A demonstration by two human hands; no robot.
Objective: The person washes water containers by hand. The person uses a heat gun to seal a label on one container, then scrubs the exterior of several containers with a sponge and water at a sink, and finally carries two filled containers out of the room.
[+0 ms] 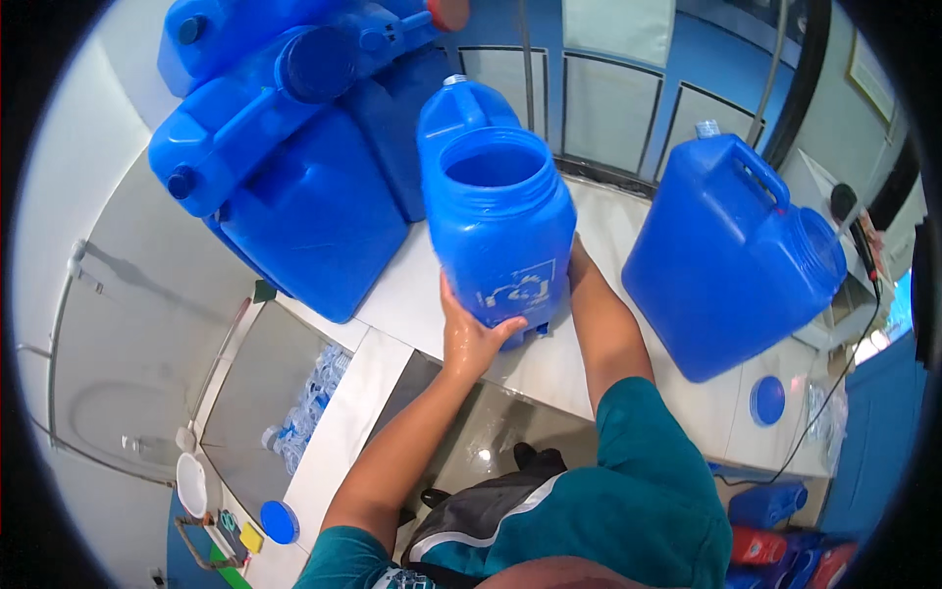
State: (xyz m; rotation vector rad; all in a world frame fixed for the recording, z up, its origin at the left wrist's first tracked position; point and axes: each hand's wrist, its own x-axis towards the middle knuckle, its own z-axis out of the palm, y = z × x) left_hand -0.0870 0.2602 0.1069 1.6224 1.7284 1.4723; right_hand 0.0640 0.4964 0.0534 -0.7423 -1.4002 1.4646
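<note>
A blue plastic jerry can (508, 243) stands upright before me on the white tiled counter, its wide mouth uncapped. My left hand (471, 335) is wet and presses against its lower left side with the thumb across the front. Along the can's right side reaches my right hand (578, 250), mostly hidden behind it, so its fingers do not show. A second blue jerry can (725, 258) with an uncapped wide mouth stands to the right. One round blue lid (767, 400) lies near that can, and another blue lid (280, 522) lies at the lower left.
Several blue jerry cans (309, 206) are stacked at the left. Clear plastic bottles (309, 412) fill a recess beside the white ledge (346, 420). A black cable (831, 397) hangs over the right part of the counter. More containers (765, 501) stand below it. A yellow sponge (251, 538) lies lower left.
</note>
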